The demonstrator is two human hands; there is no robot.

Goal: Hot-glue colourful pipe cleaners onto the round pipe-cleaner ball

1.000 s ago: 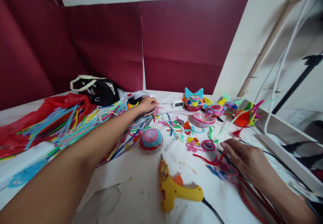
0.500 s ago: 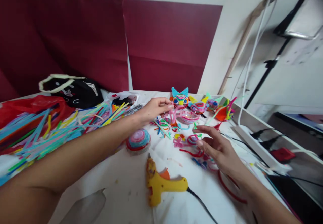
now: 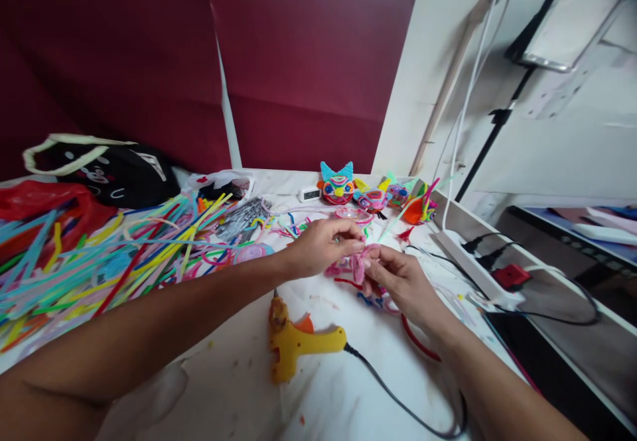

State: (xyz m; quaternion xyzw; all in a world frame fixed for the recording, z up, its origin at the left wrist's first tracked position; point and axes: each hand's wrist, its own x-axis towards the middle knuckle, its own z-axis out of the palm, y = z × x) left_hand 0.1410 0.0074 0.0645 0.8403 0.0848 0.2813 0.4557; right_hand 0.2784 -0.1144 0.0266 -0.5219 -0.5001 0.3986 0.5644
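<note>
Between my two hands is a pink pipe cleaner piece [image 3: 359, 267], bent into a loop. My left hand [image 3: 326, 245] pinches it from the left, thumb and fingers closed. My right hand [image 3: 398, 278] grips its right side with the fingertips. Just in front of the hands, a yellow glue gun [image 3: 298, 343] lies on the white table, its black cord running right. Partly hidden behind my left wrist is a round coiled pipe cleaner piece [image 3: 253, 252]. Behind the hands stands a colourful animal head [image 3: 338, 186] with blue ears.
Many loose pipe cleaners [image 3: 114, 262] cover the left side, near a black bag [image 3: 109, 174]. Further finished pieces [image 3: 373, 199] sit at the back. A white power strip [image 3: 475, 272] with plugs lies along the right edge. A small white digital display [image 3: 309, 195] stands behind.
My right hand has closed and come together with my left around the pink pipe cleaner piece. My left hand has lowered, bringing the piece nearer. The camera view has shifted to the right.
</note>
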